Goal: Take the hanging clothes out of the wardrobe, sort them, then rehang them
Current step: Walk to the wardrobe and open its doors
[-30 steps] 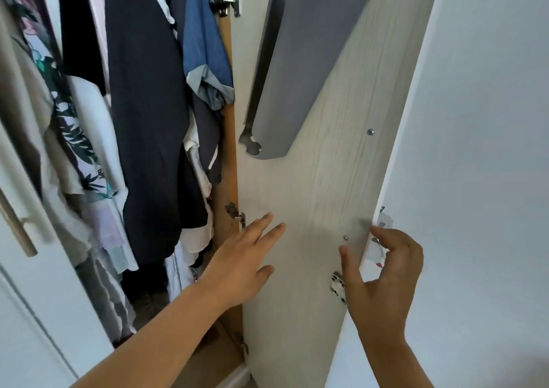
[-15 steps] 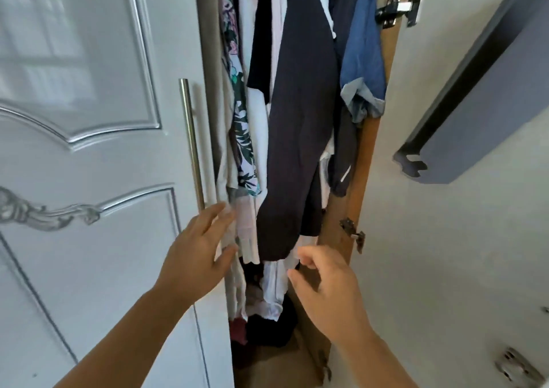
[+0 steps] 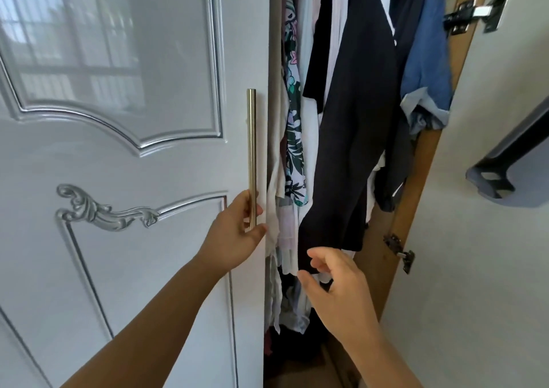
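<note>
Hanging clothes (image 3: 341, 114) fill the open gap of the wardrobe, packed close between the white left door (image 3: 118, 164) and the wooden frame on the right; none has come out yet.

At the far left stands the left door, shut, with carved panels and a scroll ornament. Along its right edge runs a brass bar handle (image 3: 252, 155). The left hand (image 3: 234, 233) now has its fingers curled round the lower end of this bar, thumb on the near side; half a second ago it was only reaching toward the door edge with fingers stretched out. That suggests the left door is about to be pulled open, which would give wider access to the rail.

Next to the right come a pale beige garment, a leaf-print garment (image 3: 292, 114), white pieces, a long navy garment (image 3: 356, 120) and a blue denim shirt (image 3: 427, 60). Below the navy hem hovers the right hand (image 3: 338, 286), fingers loosely bent and parted, holding nothing, just near the cloth; it has come across from the right door since a second ago.

At the far right the right door (image 3: 490, 268) stands swung open, with its hinge (image 3: 475, 10) and a grey plastic holder (image 3: 517, 173) on the inner face.
</note>
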`<state>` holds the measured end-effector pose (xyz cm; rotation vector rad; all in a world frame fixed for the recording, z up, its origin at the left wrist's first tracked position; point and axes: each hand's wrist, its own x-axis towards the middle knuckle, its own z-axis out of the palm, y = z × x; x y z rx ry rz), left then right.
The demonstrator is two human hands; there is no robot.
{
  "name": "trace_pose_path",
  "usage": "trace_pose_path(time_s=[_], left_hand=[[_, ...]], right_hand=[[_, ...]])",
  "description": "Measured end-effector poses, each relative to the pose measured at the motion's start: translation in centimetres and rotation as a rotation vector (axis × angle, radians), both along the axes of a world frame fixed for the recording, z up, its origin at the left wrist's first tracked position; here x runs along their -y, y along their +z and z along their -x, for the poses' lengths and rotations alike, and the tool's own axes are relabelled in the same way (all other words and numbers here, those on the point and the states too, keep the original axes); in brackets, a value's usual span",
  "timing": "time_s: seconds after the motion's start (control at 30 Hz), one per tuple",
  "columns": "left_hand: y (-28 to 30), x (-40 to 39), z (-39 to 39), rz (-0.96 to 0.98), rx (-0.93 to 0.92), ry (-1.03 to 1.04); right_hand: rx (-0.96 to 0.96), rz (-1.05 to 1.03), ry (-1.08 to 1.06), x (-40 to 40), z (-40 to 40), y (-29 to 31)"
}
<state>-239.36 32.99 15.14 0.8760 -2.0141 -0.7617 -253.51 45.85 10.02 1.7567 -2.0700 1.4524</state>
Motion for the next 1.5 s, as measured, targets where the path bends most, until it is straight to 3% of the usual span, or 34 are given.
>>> trace_pose_path(time_s=[0.3, 0.67, 1.03, 1.27, 1.5], left_hand=[[-0.7, -8.7, -3.1, -0.008, -0.091, 0.076], [-1.2, -21.5, -11.3, -0.081, -0.217, 0.364], [0.0, -26.6, -22.9, -0.105, 0.015, 0.89], [0.3, -26.9, -29.5, -0.064, 0.022, 0.824], [-0.5, -25.7, -34.5, 0.093, 0.038, 0.806]], right_hand=[[0.043, -0.121, 0.141, -1.6, -1.3, -2.2], [0.134, -0.234, 0.725, -6.0, -9.9, -3.2], [-0.112, -0.368, 1.087, -10.9, -21.6, -4.6], [-0.161, -0.359, 1.133, -10.4, -27.9, -4.1], [-0.231, -0.432, 1.196, -9.5, -33.5, -4.3]])
